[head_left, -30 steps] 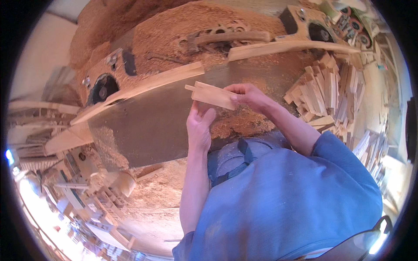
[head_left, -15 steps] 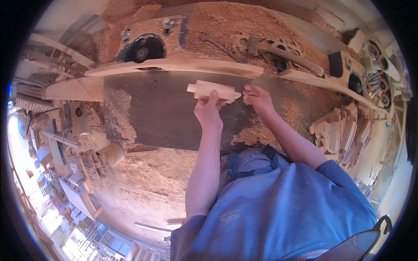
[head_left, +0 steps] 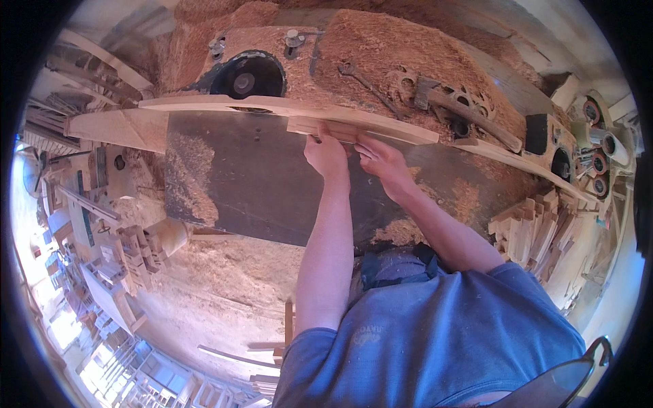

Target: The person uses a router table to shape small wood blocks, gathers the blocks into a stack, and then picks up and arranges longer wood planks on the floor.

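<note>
A short pale wooden block (head_left: 299, 125) lies along the near side of a long wooden fence (head_left: 204, 103), over a dark machine table (head_left: 252, 177). My left hand (head_left: 328, 156) is closed on the block's middle, thumb on the near face. At its right end my right hand (head_left: 383, 163) holds it with bent fingers, partly hiding that end. The fence stands between the block and a round black cutter head (head_left: 245, 83), which sits to the left of my hands. Whether the block touches the fence is hard to make out.
Behind the fence, a wrench (head_left: 371, 90) and a hammer (head_left: 469, 115) lie among wood shavings. A second fence board (head_left: 524, 163) runs to the right. Stacked wood strips (head_left: 530, 224) stand at right, and shavings (head_left: 194, 183) cover the table's left end.
Both hands have moved away from me, bringing the block up to the fence. My right hand, earlier just off the block's pointed end, now meets it. The view has shifted slightly.
</note>
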Available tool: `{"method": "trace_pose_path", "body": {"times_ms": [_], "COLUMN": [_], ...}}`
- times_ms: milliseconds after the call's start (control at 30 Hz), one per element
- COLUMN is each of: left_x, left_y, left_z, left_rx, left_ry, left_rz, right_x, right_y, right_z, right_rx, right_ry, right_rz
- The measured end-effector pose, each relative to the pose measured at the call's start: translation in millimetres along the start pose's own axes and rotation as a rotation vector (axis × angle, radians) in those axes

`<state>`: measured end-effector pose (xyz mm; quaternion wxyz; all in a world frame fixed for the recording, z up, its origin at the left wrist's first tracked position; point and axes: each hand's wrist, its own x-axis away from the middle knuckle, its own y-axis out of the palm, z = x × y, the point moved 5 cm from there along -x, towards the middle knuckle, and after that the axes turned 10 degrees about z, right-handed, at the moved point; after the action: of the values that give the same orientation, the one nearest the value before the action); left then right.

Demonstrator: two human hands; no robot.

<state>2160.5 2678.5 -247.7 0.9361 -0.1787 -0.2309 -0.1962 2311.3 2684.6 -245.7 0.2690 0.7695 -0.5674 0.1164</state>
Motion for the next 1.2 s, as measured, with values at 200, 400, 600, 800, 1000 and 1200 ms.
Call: {"method": "trace_pose_path", "body": {"times_ms": [200, 400, 600, 800, 1000, 1200], "left_x": [-21.9, -59.0, -79.7, -93.2, -108.4, -131.2], "left_y": [-5.2, -18.0, -30.2, -41.3, -49.4, -61.4], "left_z": [-3.5, 1.5, 22.8, 30.6, 41.7, 55.4], "left_rx": [-0.008, -0.002, -0.066, -0.040, -0.010, -0.083], "left_ry": [0.075, 0.052, 0.077, 0.070, 0.062, 0.124], "left_rz": [0.042, 0.073, 0.086, 0.078, 0.081, 0.089], "right_x": [-3.6, -8.6, -20.2, -27.1, -35.3, -53.6], "right_y": [17.6, 52.1, 83.3, 105.1, 126.8, 151.8], "right_z": [3.8, -1.5, -1.7, 8.7, 6.4, 26.0], "right_rx": [-0.021, -0.078, -0.027, -0.070, -0.011, -0.005], "right_ry": [0.030, 0.053, 0.028, -0.012, -0.092, -0.150], "right_rz": [-0.075, -0.157, -0.194, -0.188, -0.223, -0.215]}}
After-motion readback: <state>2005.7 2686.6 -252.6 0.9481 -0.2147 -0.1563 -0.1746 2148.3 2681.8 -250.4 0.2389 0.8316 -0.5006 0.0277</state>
